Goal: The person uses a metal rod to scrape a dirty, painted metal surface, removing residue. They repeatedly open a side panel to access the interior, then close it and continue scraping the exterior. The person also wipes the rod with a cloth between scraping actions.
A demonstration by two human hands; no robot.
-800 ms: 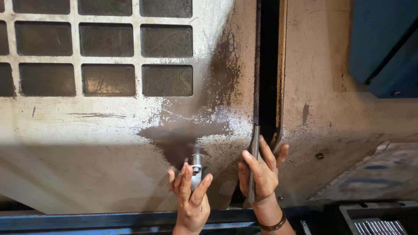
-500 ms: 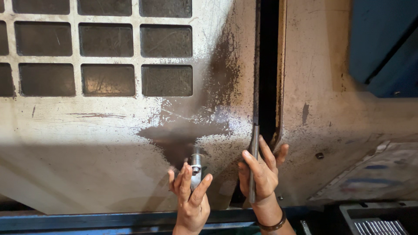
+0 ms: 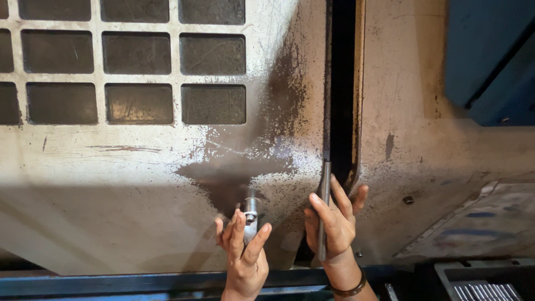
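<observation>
Nothing has shifted since a moment ago: our left hand (image 3: 243,253) still closes its fingers around the short metal fitting (image 3: 250,214) against the stained metal plate (image 3: 167,167), while our right hand (image 3: 333,223) keeps gripping the thin rod (image 3: 322,217) beside the dark slot (image 3: 341,83).

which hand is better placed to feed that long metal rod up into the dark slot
Right, likely. The right hand already holds the long rod, its tip beside the dark slot. The left hand grips a short metal piece further left.
</observation>
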